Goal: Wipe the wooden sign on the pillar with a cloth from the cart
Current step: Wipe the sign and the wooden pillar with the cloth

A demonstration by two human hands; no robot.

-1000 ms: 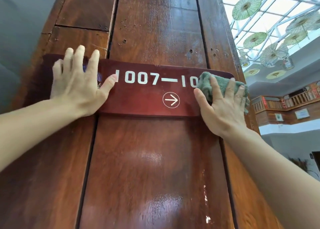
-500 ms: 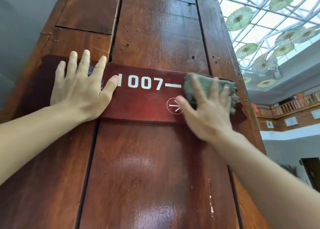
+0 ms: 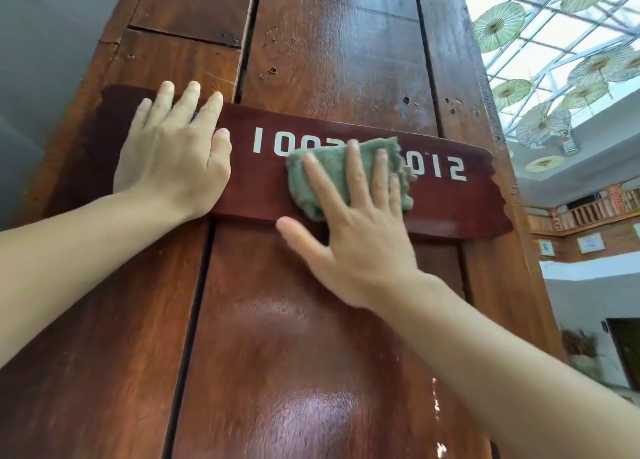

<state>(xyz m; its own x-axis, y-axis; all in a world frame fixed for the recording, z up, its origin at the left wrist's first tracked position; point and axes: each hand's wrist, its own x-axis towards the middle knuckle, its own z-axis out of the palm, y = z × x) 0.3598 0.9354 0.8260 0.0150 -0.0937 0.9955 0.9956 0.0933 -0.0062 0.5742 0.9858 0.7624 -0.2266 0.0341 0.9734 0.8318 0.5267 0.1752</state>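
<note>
A dark red wooden sign [image 3: 460, 202] with white numbers is fixed across a brown wooden pillar [image 3: 332, 42]. My right hand [image 3: 356, 236] lies flat with fingers spread, pressing a green cloth [image 3: 311, 188] against the middle of the sign, covering part of the numbers and the arrow. My left hand [image 3: 173, 157] is pressed flat, fingers apart, on the sign's left end. The digits "100" show left of the cloth and "012" to its right.
The pillar has vertical plank gaps and small holes above the sign. A grey wall [image 3: 45, 60] is at the left. At the upper right, paper umbrellas [image 3: 498, 25] hang under a glass roof, with a wooden balcony railing [image 3: 588, 212] below them.
My right hand slid the cloth leftward along the sign, from its right end to the middle, uncovering "012". My left hand stayed on the left end. The camera shifted slightly.
</note>
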